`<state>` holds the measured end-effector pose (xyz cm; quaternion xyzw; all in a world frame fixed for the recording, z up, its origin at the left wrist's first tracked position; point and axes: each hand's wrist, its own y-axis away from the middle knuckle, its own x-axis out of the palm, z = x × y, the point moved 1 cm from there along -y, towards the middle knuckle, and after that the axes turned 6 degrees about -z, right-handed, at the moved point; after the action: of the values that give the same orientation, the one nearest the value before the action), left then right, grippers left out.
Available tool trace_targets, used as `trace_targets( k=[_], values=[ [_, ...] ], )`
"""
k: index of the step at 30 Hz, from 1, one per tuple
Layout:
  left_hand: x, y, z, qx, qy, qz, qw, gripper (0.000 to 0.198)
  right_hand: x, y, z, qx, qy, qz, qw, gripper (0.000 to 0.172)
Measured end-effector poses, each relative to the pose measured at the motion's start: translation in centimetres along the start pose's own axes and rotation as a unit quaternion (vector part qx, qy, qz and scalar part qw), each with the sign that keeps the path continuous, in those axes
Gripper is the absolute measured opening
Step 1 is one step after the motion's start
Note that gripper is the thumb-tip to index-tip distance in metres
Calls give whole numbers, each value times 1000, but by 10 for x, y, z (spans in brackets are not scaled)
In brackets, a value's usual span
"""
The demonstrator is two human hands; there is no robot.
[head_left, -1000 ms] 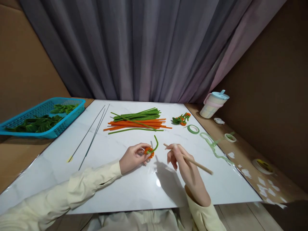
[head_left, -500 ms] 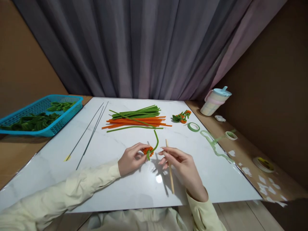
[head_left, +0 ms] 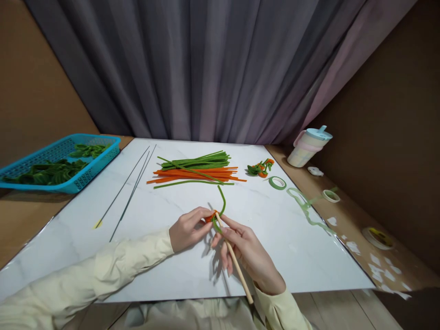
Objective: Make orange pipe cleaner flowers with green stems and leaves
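"At the far left, what's there?"
"A blue basket [head_left: 76,185] with green pieces [head_left: 48,173], then thin dark rods [head_left: 127,201] on the white board [head_left: 165,277]."
"The left hand [head_left: 188,228]?"
"Fingers pinching the orange fuzzy piece [head_left: 209,218], above the board's middle, near a curved green stem [head_left: 224,201]."
"And the right hand [head_left: 249,250]?"
"Gripping a wooden stick [head_left: 240,272], its tip at the orange fuzzy piece."
"Beyond?"
"Green tape [head_left: 277,188], then a cup [head_left: 304,150]."

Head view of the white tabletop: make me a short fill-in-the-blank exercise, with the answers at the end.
1. The left hand holds a small fuzzy piece, while the wooden stick is in the ____ hand.
2. The green bundle lies beside a bundle coloured ____.
3. The basket is on the picture's ____ side.

Missing words: right; orange; left.
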<state>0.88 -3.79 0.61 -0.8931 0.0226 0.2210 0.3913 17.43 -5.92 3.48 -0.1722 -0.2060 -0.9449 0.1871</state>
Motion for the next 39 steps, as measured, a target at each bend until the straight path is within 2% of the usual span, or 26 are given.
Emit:
trace_targets(
  k=[3, 11, 19, 22, 32, 35, 37, 39],
  values=[
    [0, 0, 0, 12, 4, 6, 1000, 16, 0, 0, -2, -7, 18, -7, 1000, 60],
    [0, 0, 1, -38, 14, 35, 999, 17, 0, 1, -7, -22, 119, -48, 992, 64],
    [-1, 0, 2, -25, 8, 35, 999, 15, -4, 0, -11, -78, 252, -44, 964, 52],
    [-1, -1, 1, -23, 14, 44, 999, 16, -7, 0, -9, -78, 281, -35, 956, 49],
    [-1, -2, 5, -69, 51, 92, 992, 15, -13, 2, -6, -89, 313, -41, 945, 42],
    [-2, -2, 6, -85, 70, 98, 989, 18, -14, 0, -4, -75, 290, -47, 953, 42],
    [-2, -2, 6, -116, 92, 94, 985, 19, -14, -1, -2, -74, 254, -63, 962, 44],
    [-1, -2, 5, -185, 142, 98, 968, 21, -14, -2, 1, -84, 221, -87, 968, 46]
  ],
)
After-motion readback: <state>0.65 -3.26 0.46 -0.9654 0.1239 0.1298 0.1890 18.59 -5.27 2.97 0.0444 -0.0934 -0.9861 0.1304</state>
